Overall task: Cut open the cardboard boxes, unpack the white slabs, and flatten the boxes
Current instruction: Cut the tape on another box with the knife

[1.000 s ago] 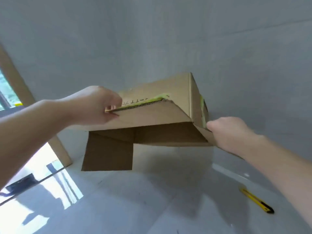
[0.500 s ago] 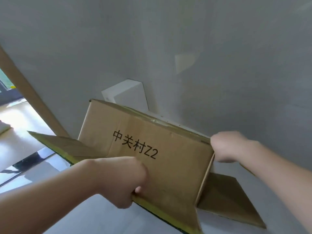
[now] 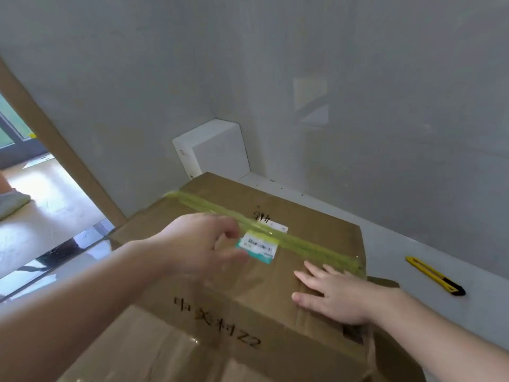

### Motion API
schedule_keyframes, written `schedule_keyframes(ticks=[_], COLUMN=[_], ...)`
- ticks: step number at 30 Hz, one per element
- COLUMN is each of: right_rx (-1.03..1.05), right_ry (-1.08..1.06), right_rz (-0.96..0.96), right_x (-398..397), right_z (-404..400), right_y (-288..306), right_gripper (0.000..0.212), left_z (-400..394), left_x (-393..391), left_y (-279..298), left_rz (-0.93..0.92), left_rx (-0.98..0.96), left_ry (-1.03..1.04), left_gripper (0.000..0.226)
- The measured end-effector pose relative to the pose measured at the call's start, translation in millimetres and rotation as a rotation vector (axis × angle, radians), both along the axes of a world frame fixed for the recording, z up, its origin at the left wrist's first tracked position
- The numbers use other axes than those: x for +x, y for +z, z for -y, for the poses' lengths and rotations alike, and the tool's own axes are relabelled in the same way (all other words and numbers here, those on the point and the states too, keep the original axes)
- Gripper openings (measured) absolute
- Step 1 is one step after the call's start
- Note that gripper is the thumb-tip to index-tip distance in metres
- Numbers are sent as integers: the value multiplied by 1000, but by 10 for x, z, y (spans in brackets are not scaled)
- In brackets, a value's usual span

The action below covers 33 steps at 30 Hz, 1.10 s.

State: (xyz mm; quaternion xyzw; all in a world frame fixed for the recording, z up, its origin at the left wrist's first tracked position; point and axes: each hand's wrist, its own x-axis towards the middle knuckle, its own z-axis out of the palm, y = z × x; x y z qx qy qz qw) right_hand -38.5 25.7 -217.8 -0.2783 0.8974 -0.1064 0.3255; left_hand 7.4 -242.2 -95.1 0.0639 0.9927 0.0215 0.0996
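A brown cardboard box (image 3: 311, 230) stands on the floor with a taped face up. Yellow-green tape (image 3: 308, 244) runs across that face, over a white and teal label (image 3: 257, 247). Black characters are printed on its near side. My right hand (image 3: 334, 295) lies flat on the top face near the right edge, fingers straight. My left hand (image 3: 203, 242), blurred, hovers over the left part of the top with fingers loosely spread and holds nothing. A white slab (image 3: 217, 147) stands in the corner behind the box.
A yellow and black utility knife (image 3: 435, 275) lies on the floor right of the box. Grey walls (image 3: 385, 78) meet in a corner behind. A wooden door frame (image 3: 63, 150) and an open doorway are at the left, with someone's shoe (image 3: 12, 201) beyond.
Both hands held the box up by its flaps, open side down, then turned it. Now it stands on the floor taped face up, both hands have let go, and the right one presses its top.
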Motion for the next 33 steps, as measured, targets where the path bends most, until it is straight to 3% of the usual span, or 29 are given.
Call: schedule_keyframes(ticks=[2,7,12,16,20,24,33], right_rx=[107,180,200,187,153,8,65], right_ry=[-6,23,28,2,-244,-582,-747], right_rz=[32,-132,-188,-209,-217,-138,-197], right_x=[140,378,402,405,396,352,428], right_z=[-26,75,100,74,115,124,-213], right_y=[-273,-758,-966,-1056,-1083,-1023,-915], right_gripper=[93,85,85,91,97,109,110], left_z=[443,1020,1461,1697,1833,1817,1285], left_x=[-171,-251,-239,-150,-153,-260,-907], left_y=[-124,-1235,-1694,-2093,-2264,-2257,-2245], left_rz=[-267,-153,-103,24,-34,-72,-154], left_rx=[-35,-233,-190,-19,80,82,56], left_ry=[161,306,534,813,907,910,667], left_gripper=[50,76,98,121,141,147,122])
